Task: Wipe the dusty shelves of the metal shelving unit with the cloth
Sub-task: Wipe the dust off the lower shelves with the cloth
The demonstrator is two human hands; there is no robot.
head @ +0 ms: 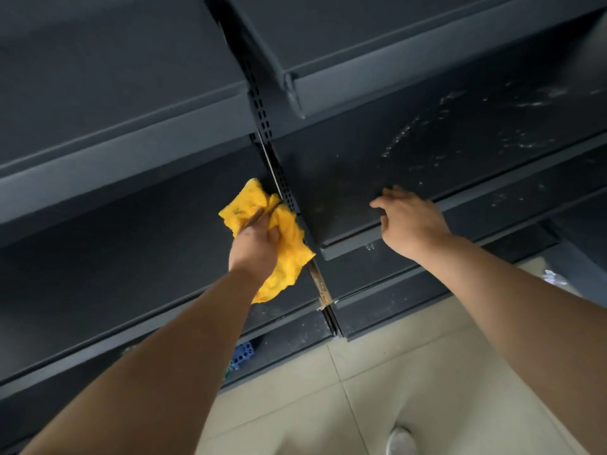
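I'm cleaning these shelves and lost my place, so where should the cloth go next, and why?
Probably sweep the yellow cloth in your left hand rightward past the slotted upright, onto the shelf under your right hand. That shelf shows pale dusty smears; the left shelf looks cleaner.

Dark metal shelving unit (131, 152), several tiers, split by a perforated upright (262, 116). Left shelf (115, 257) carries a crumpled yellow cloth (289, 244) at its right end, touching the upright, left hand (256, 247) pressing on it. Right shelf (410, 152) shows white dust streaks; right hand (407, 221) rests on its near edge. Blue rack (241, 356) on a low left shelf. Beige tiled floor (377, 372) below, grey shoe (400, 441) on it.
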